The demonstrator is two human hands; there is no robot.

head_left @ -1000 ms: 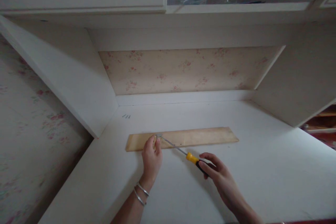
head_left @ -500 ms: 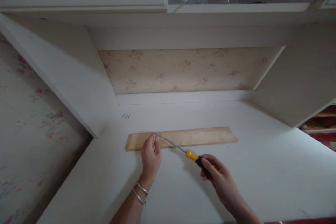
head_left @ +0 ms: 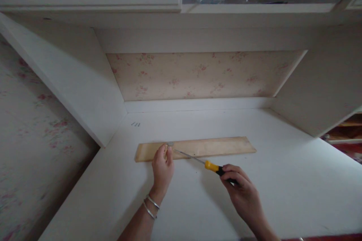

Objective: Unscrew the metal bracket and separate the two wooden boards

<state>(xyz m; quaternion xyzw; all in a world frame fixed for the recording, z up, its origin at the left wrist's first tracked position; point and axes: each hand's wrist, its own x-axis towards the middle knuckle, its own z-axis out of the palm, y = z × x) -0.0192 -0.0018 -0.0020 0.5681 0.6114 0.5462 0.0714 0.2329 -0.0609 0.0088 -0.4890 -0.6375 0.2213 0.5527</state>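
right hand (head_left: pixel 243 192) is wrapped around the black end of a screwdriver (head_left: pixel 210 165), fingers closed over the grip so only the yellow collar of the handle and the thin steel shaft show beyond them. the shaft slants up and away to the left from that hand, its tip meeting the left hand (head_left: pixel 163 167), whose thumb and fingers are pinched together on something too small to make out. just under that pinch lies a wooden strip (head_left: pixel 215 145), long, flat and pale tan, with angled ends, lying across the white desk (head_left: pixel 283 180). two thin silver bangles (head_left: pixel 150 207) circle the left wrist. farther left and beyond the pinch, a few small dark screws (head_left: pixel 136 124) lie on the desk.
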